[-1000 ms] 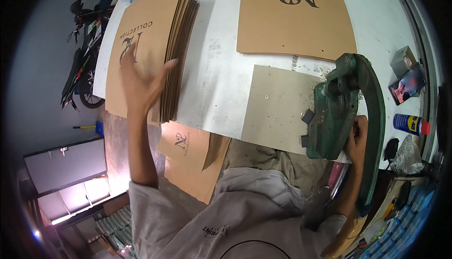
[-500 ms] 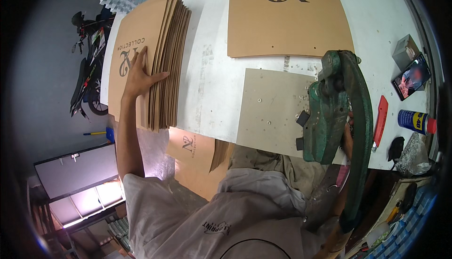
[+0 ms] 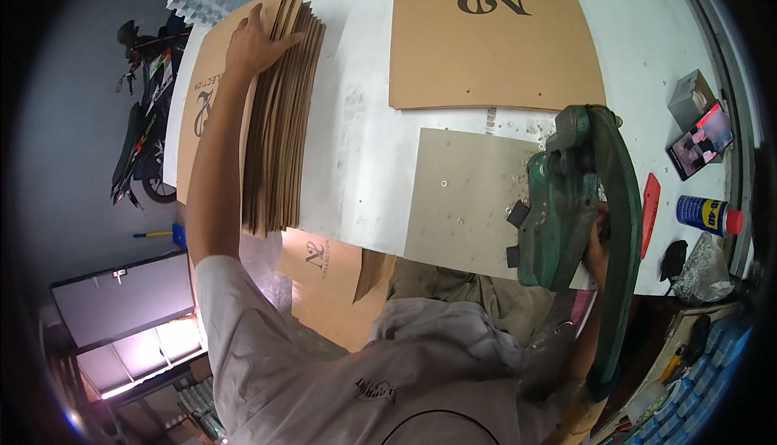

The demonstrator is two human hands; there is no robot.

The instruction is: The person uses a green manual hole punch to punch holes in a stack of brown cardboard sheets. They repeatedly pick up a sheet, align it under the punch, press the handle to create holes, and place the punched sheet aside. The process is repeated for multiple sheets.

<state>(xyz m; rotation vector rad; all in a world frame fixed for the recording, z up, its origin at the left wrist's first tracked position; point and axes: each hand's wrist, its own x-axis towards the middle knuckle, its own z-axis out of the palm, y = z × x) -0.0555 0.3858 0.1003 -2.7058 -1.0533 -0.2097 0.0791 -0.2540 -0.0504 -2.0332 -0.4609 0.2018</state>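
My left hand (image 3: 252, 46) rests on the far part of a thick stack of printed brown paper bags (image 3: 202, 89) at the left of the table. Its fingers lie over the top bag and the thumb stretches out across the fanned edges. A green metal hand press (image 3: 550, 226) with a long curved lever (image 3: 622, 242) stands at the right front. Behind it, my right hand (image 3: 597, 244) is partly covered by the press and lever, so what its fingers hold is hidden. Under the press lies a grey board (image 3: 461, 202) with small metal rings scattered on it.
A second pile of brown bags (image 3: 494, 56) lies at the far middle. At the right are a red cutter (image 3: 650, 214), a spray can (image 3: 706, 213), a phone (image 3: 700, 144), a grey box (image 3: 689, 97) and a clear plastic bag (image 3: 702, 273). More brown bags (image 3: 322, 263) sit below the table edge.
My left hand has slid farther away along the stack, toward its far end. The view has shifted slightly, and a little more of my right hand shows behind the press.
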